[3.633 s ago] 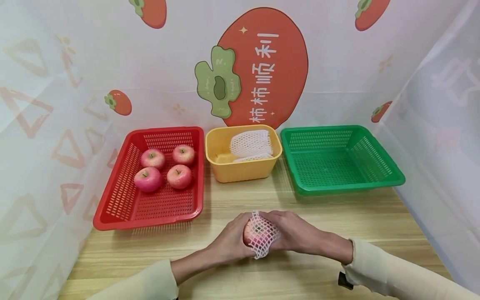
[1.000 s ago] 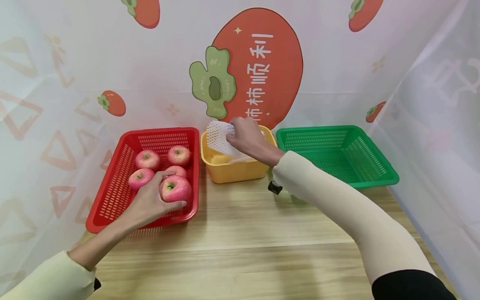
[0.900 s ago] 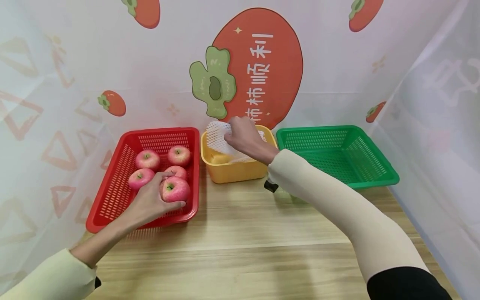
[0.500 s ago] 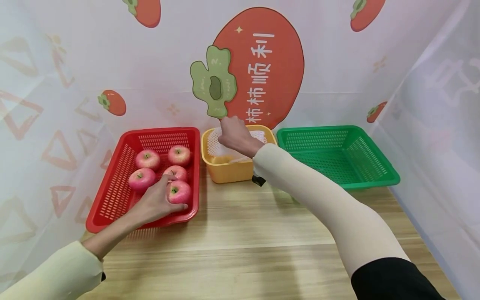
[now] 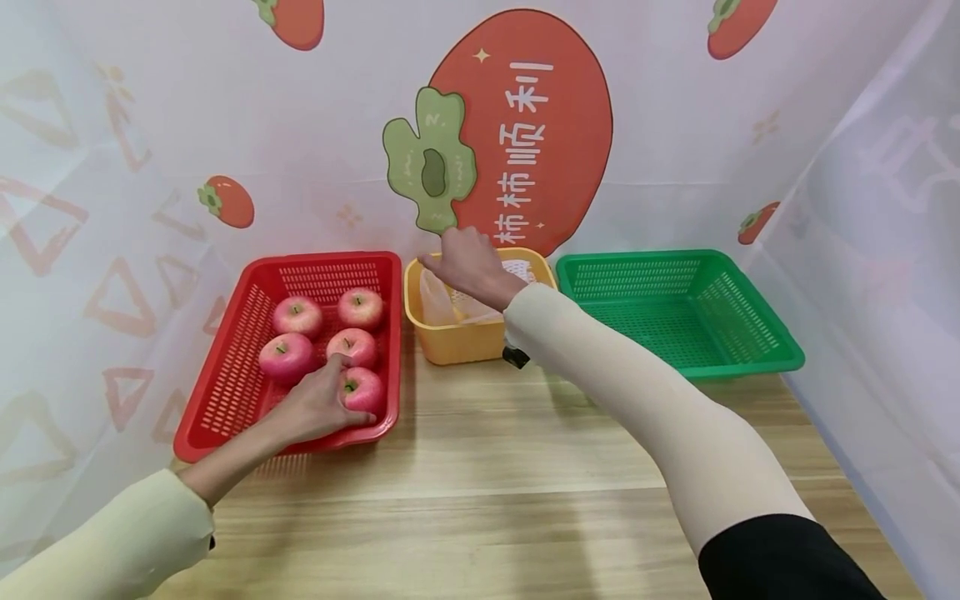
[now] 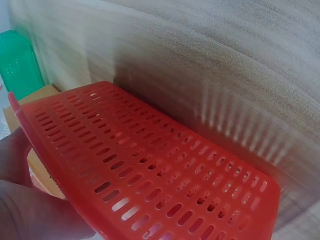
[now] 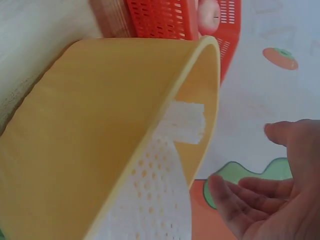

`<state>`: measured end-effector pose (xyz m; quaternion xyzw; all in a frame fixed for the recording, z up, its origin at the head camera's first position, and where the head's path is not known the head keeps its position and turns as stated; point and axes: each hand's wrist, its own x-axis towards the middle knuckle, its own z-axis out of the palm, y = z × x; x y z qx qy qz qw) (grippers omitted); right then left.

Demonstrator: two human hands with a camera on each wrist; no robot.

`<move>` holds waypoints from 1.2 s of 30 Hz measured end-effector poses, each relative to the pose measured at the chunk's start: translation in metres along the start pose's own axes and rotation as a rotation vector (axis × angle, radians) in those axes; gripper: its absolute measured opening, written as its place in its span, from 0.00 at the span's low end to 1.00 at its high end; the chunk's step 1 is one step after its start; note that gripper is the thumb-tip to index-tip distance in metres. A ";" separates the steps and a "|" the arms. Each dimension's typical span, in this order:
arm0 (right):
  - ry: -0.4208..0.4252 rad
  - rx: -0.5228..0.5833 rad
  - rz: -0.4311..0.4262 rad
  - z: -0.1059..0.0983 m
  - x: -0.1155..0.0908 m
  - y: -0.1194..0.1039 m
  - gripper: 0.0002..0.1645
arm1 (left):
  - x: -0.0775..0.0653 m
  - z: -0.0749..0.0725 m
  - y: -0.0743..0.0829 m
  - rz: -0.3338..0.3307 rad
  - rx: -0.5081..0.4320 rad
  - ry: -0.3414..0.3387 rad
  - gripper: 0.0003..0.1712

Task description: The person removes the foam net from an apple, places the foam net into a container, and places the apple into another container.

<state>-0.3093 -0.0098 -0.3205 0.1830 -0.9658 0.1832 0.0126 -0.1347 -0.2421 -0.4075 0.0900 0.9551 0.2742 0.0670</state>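
Inside the red basket (image 5: pixel 225 392), a pink-red apple (image 5: pixel 363 390) sits in the front right corner. My left hand (image 5: pixel 318 404) holds it, thumb on the near side and fingers at the far side. In the left wrist view the basket wall hides the apple. My right hand (image 5: pixel 468 265) is over the yellow bin (image 5: pixel 465 343), its thumb and fingers apart and nothing between them in the right wrist view. White foam fruit nets (image 7: pixel 155 190) lie in the bin, one of them leaning at its left end (image 5: pixel 437 298).
Several more apples (image 5: pixel 288 357) stand in the red basket beside the held one. A green basket (image 5: pixel 667 333) is right of the bin. All three containers stand along the back of the wooden table (image 5: pixel 450 467), before a printed cloth backdrop (image 5: pixel 315 133).
Earlier both hands held a netted apple over the table. Since then, my left hand has lowered an apple into the red basket, and my right hand has let a net go into the bin.
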 end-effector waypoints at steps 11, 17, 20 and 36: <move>0.007 0.020 -0.017 -0.031 -0.018 0.013 0.25 | 0.029 0.038 -0.074 0.091 0.029 0.058 0.52; 0.039 -0.035 -0.020 -0.042 -0.033 0.022 0.22 | 0.025 0.036 -0.070 0.129 -0.005 0.057 0.46; 0.048 -0.054 -0.040 -0.046 -0.040 0.026 0.21 | 0.014 0.020 -0.042 0.088 -0.011 0.025 0.44; 0.050 -0.121 -0.059 -0.075 -0.064 0.056 0.30 | 0.003 -0.009 -0.008 0.006 0.055 -0.022 0.36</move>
